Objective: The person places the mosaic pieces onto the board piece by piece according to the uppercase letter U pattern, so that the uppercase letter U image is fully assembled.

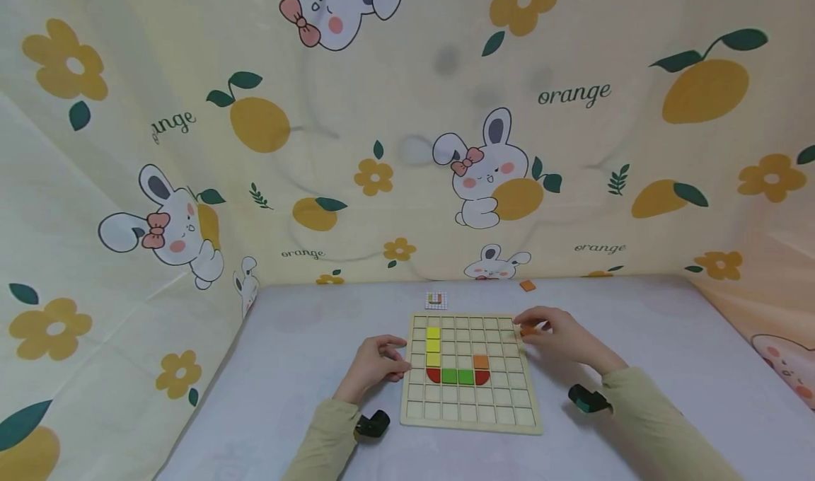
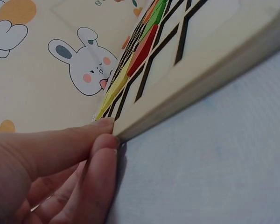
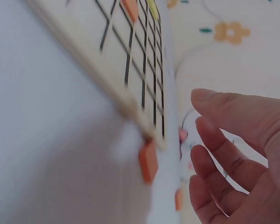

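A pale wooden grid board (image 1: 471,427) lies on the table between the hands. On it, three yellow tiles (image 1: 433,345) form a column above a red rounded tile (image 1: 434,375). Two green tiles (image 1: 457,376) lead to a second red rounded tile (image 1: 482,378), with an orange tile (image 1: 480,362) above that. My left hand (image 1: 376,361) pinches the board's left edge between thumb and finger. Beside the board's far right corner lies a loose orange tile (image 3: 148,161). My right hand (image 1: 560,332) is close by it, thumb and fingers apart and holding nothing.
A small pattern card (image 1: 436,300) lies just behind the board. Farther back, another orange tile (image 1: 527,286) rests near the foot of the printed cloth backdrop (image 1: 382,113). Each wrist wears a dark camera, such as the left wrist camera (image 1: 372,424).
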Motion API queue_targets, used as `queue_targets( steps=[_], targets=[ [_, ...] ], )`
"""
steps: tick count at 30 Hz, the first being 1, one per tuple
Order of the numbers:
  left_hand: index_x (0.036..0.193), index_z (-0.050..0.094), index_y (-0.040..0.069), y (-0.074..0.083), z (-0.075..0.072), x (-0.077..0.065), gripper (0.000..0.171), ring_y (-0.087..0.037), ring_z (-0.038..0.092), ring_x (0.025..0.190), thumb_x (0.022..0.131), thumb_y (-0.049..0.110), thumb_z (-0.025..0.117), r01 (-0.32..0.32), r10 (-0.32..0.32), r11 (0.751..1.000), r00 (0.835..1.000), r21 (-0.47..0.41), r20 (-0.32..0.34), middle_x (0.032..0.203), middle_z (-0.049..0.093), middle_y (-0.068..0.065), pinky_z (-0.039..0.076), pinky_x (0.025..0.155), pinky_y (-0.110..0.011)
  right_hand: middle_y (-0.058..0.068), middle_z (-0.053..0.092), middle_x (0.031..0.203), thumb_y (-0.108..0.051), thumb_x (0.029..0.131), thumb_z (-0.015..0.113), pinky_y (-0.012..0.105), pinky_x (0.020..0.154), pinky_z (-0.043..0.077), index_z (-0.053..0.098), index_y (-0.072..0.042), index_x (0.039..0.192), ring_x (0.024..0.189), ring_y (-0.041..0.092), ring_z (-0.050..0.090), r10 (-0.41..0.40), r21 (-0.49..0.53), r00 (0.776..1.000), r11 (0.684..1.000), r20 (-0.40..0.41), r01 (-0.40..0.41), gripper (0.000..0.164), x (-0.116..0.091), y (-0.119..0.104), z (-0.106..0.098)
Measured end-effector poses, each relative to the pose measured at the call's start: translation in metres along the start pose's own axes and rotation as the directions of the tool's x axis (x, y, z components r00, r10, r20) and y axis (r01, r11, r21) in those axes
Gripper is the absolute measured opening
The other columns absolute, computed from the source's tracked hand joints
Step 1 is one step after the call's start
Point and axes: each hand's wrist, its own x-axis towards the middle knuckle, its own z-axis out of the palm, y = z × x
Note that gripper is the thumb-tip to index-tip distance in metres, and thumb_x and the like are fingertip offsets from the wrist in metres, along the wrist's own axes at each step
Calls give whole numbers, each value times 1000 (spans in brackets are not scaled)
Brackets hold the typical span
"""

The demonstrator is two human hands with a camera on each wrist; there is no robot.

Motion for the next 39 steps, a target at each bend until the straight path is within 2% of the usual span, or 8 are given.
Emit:
queue_targets(
  steps=[4, 11, 14, 21, 27, 35, 39],
  targets=[
    [115, 63, 1, -1, 0, 0, 44, -15, 63, 59, 74, -2, 79, 4, -4, 1000, 1000, 3, -5, 78, 63, -9, 59, 54, -28, 5, 65, 109, -7, 84, 72, 40, 82, 51, 67, -4, 114, 100, 28, 56, 31, -2, 999, 1000, 15, -31, 30, -3, 16, -7],
    [115, 63, 0, -1, 0, 1, 44, -15, 64, 59, 74, -1, 79, 3, -3, 1000, 1000, -1, 1, 78, 64, -9, 59, 54, -28, 10, 63, 116, -2, 84, 69, 45, 89, 51, 65, -4, 116, 105, 29, 56, 136, 13, 990, 991, 36, -137, 32, -3, 38, -6],
    [116, 63, 0, 0, 0, 1, 44, -15, 64, 59, 75, -2, 79, 3, -3, 1000, 1000, -3, 3, 78, 64, -9, 59, 54, -28, 11, 62, 115, 0, 86, 66, 44, 89, 51, 65, -4, 117, 104, 28, 55, 149, 13, 988, 989, 44, -149, 32, -1, 42, -5],
    [115, 63, 1, -1, 0, 2, 44, -15, 64, 58, 74, -1, 80, -1, 1, 1000, 1000, 2, 2, 78, 63, -9, 60, 55, -28, 7, 63, 111, 1, 86, 65, 40, 88, 51, 66, -4, 116, 99, 24, 55, 137, -1, 988, 990, 73, -138, 30, 5, 46, -6],
    [114, 64, 1, -1, -1, 1, 44, -15, 64, 58, 74, -2, 79, -11, 11, 1000, 1000, 1, 3, 77, 64, -8, 60, 54, -28, 4, 62, 100, -3, 86, 67, 36, 81, 50, 68, -4, 111, 92, 22, 52, 160, -17, 983, 987, 87, -159, 25, 9, 46, -5],
    [115, 64, 0, -1, -1, 1, 44, -15, 64, 58, 74, -3, 79, -11, 11, 1000, 1000, -15, 6, 76, 63, -8, 60, 54, -28, 4, 62, 96, -7, 85, 70, 38, 81, 52, 66, -2, 107, 90, 22, 54, 188, -58, 982, 981, 36, -185, 23, 6, 43, -1],
    [115, 64, 0, -1, -1, 1, 44, -15, 64, 58, 74, -3, 79, -10, 10, 1000, 1000, -15, 7, 77, 63, -9, 60, 54, -28, 4, 62, 97, -9, 86, 71, 35, 75, 53, 65, -1, 108, 89, 21, 55, 188, -54, 982, 981, 12, -187, 24, 4, 37, 0]
  ],
)
